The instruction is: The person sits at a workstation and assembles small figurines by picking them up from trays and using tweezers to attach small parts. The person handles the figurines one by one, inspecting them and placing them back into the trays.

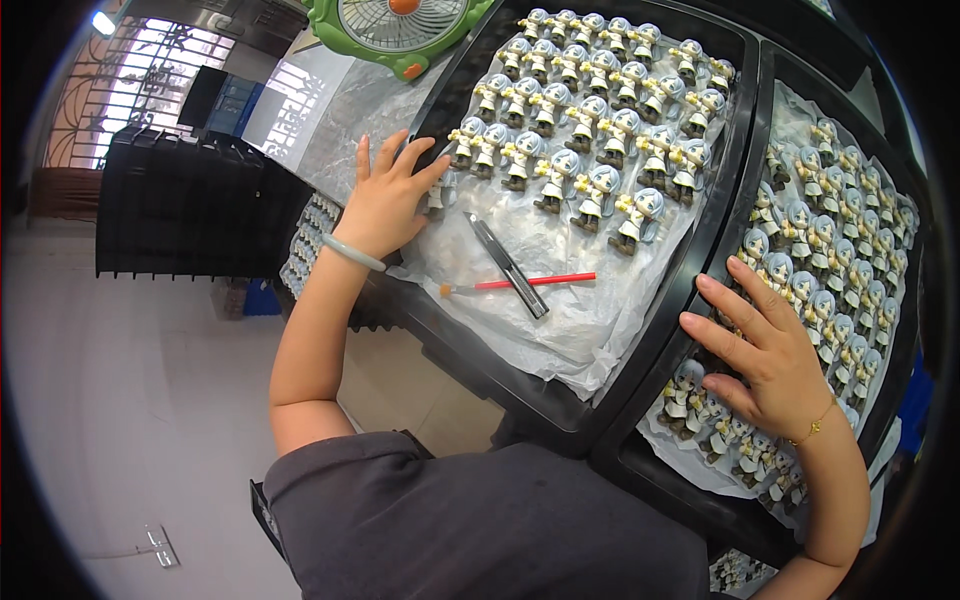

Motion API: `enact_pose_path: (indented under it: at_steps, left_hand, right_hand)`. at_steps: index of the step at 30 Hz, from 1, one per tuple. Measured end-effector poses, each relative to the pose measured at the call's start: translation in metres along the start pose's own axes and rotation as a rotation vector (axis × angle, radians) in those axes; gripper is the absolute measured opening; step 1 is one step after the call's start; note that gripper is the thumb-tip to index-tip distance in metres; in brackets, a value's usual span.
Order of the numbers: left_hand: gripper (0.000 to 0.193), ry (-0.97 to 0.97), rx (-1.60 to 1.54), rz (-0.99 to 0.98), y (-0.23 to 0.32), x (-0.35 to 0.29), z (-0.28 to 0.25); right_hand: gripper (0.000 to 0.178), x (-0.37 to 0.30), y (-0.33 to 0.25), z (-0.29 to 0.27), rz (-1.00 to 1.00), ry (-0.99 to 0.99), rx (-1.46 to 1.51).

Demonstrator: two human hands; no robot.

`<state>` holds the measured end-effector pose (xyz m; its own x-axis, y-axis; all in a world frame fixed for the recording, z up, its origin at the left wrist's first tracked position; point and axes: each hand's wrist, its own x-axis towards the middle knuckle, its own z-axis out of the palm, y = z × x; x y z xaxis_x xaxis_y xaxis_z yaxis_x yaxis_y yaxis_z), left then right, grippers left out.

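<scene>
My left hand (388, 195), fingers spread, rests over the left edge of a black tray (560, 412). Under its fingertips a small figurine is partly hidden, and I see no grip on it. Rows of small figurines (600, 195) with pale blue hair and white outfits stand in the far part of that tray on crinkled white plastic sheet (560, 345). On the sheet's near part a dark pen-like tool (505, 262) crosses a red-handled brush (535, 282). My right hand (765, 355) is open, its fingers reaching to the rim of a second black tray (632, 465), above more figurines (822, 262).
A green fan (405, 25) stands beyond the left tray. Black stacked crates (180, 200) are at the left. More figurines (308, 240) lie lower down beside the left tray. My body borders the trays' near edges.
</scene>
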<state>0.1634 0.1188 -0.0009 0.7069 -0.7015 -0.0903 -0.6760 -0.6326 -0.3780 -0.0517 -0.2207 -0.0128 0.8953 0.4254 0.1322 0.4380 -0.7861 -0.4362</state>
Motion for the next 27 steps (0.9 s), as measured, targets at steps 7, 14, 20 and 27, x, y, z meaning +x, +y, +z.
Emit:
enact_pose_path:
  at_steps: [7, 14, 20, 27]
  left_hand:
    - [0.070, 0.032, 0.023, 0.049, -0.003, -0.001, 0.001]
    - [0.066, 0.079, -0.060, 0.065, 0.010, 0.009, -0.007]
    - [0.064, 0.171, -0.262, 0.250, 0.034, 0.049, -0.014]
    - [0.064, 0.037, -0.382, 0.290, 0.022, 0.077, -0.004]
  right_hand:
    - [0.066, 0.001, 0.000, -0.001, -0.006, -0.003, -0.002]
    - [0.067, 0.001, -0.001, -0.001, -0.004, -0.008, 0.004]
    - [0.066, 0.000, -0.001, -0.001, 0.001, -0.008, -0.015]
    - [0.066, 0.000, -0.001, -0.002, -0.012, -0.007, -0.025]
